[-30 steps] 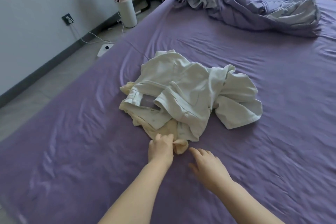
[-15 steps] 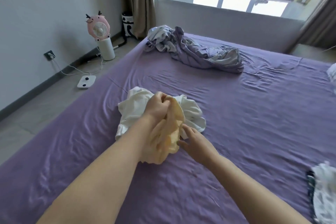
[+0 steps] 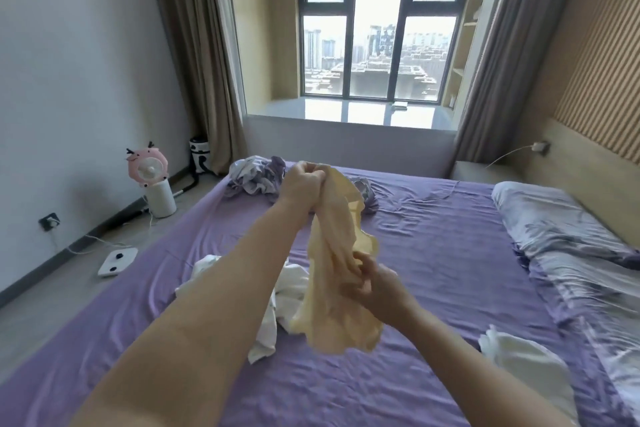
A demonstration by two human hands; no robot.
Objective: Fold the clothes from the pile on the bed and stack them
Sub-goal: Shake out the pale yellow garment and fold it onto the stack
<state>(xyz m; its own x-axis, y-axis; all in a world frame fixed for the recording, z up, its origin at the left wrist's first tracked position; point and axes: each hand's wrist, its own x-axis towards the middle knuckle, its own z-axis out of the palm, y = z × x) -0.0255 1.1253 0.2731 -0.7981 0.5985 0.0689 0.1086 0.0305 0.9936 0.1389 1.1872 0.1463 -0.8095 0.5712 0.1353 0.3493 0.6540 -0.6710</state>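
Note:
A pale yellow garment (image 3: 334, 274) hangs in the air above the purple bed (image 3: 433, 246). My left hand (image 3: 304, 180) is raised high and grips its top end. Lower down, my right hand (image 3: 372, 279) pinches the cloth about halfway along its right side. Below them a crumpled white garment (image 3: 277, 305) lies on the sheet, partly hidden by my left forearm and the yellow cloth. Another white piece (image 3: 519, 364) lies at the lower right of the bed.
A bunched purple-grey cover (image 3: 259, 177) lies at the far end of the bed. A grey patterned pillow and duvet (image 3: 571, 253) run along the right side. On the floor at left stand a pink fan (image 3: 150, 184) and a white scale (image 3: 117, 262).
My left hand pulled the yellow garment from under the white one and lifted it high. My right hand rose from the sheet and took hold of the cloth. The view tilted up.

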